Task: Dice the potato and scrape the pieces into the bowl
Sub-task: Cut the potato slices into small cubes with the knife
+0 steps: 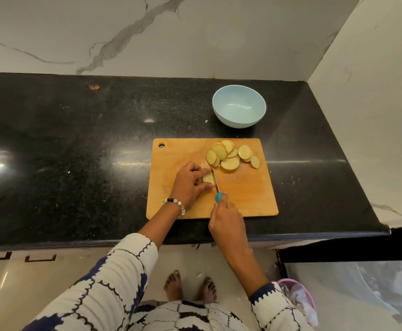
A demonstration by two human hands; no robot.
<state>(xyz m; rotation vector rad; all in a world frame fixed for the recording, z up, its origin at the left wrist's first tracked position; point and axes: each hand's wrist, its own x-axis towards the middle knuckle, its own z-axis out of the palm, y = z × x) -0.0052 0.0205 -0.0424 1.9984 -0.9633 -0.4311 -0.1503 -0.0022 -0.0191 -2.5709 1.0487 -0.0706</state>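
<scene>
Your left hand (190, 181) pinches one potato end (208, 178) on the board (247, 189); your right hand (226, 220) grips one knife (217, 187). About nine slices (229, 155) lie far right; one bowl (239, 106) beyond.

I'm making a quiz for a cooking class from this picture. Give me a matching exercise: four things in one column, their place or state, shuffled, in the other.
1. bowl
2. knife
3. slices
4. left hand

A. piled at the board's far side
B. held in the right hand
C. empty, beyond the board
D. holding the uncut potato

Pairs: 1-C, 2-B, 3-A, 4-D
</scene>
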